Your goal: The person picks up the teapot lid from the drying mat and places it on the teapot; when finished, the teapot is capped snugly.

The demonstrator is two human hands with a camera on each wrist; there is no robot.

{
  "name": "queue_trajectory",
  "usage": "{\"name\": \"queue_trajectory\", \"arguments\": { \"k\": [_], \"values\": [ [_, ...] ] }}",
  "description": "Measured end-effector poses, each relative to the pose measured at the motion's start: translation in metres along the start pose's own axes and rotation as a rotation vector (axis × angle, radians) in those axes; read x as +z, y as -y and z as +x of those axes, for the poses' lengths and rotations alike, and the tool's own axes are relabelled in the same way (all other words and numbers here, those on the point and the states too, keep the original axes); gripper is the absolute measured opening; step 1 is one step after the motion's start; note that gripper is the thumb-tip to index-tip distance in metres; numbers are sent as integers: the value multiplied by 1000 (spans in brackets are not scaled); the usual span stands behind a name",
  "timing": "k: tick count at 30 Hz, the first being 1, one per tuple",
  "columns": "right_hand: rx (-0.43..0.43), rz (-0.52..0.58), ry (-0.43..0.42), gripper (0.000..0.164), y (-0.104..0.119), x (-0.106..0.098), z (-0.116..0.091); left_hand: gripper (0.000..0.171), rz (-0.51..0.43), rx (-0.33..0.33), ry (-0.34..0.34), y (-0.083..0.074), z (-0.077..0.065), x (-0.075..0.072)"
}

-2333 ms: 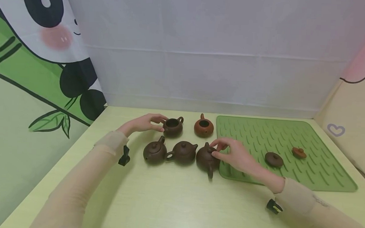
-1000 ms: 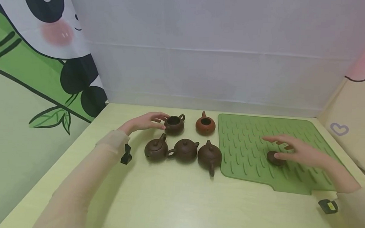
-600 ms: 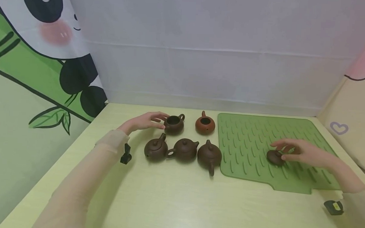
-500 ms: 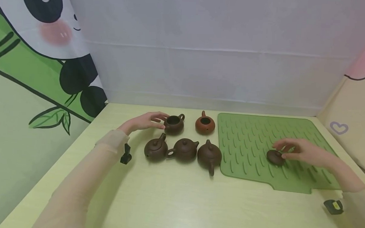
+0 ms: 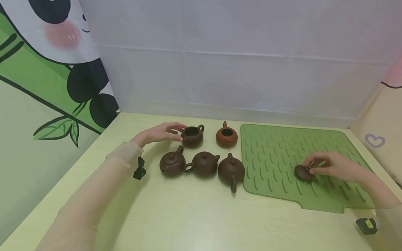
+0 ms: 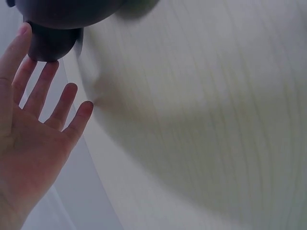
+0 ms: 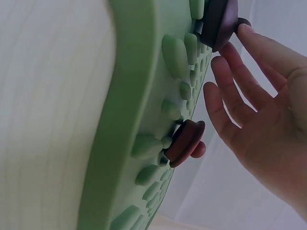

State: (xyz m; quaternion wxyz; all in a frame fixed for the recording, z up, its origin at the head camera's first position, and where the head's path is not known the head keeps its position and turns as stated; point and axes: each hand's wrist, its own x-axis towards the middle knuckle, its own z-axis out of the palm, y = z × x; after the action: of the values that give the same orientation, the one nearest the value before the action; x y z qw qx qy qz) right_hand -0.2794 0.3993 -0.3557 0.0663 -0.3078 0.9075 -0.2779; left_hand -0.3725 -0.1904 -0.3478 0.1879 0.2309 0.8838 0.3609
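Green mat (image 5: 270, 150): right hand (image 5: 337, 167) pinches brown lid (image 5: 302, 174); red lid (image 7: 186, 143) near.

Matt clay, ridged rubber
Pots (image 5: 192, 143) and lids (image 5: 303, 174) look smooth, unglazed; mat (image 5: 269, 161) at right, rubbery; table (image 5: 191, 217), wood-grained.

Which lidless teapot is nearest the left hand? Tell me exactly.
The dark brown lidless teapot in the back row, touched by the left hand; the other lidless teapot, reddish-brown, stands farther right.
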Motion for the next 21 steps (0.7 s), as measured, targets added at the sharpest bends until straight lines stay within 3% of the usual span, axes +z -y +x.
{"name": "queue_trajectory", "arguments": {
  "k": [12,21],
  "values": [
    [4,-52,-34,19,8,-4,7,60,-15,2,3,5,1,0],
    [56,-66,-48,15,29,-5,30,61,-44,-9,5,4,1,1]
  ]
}}
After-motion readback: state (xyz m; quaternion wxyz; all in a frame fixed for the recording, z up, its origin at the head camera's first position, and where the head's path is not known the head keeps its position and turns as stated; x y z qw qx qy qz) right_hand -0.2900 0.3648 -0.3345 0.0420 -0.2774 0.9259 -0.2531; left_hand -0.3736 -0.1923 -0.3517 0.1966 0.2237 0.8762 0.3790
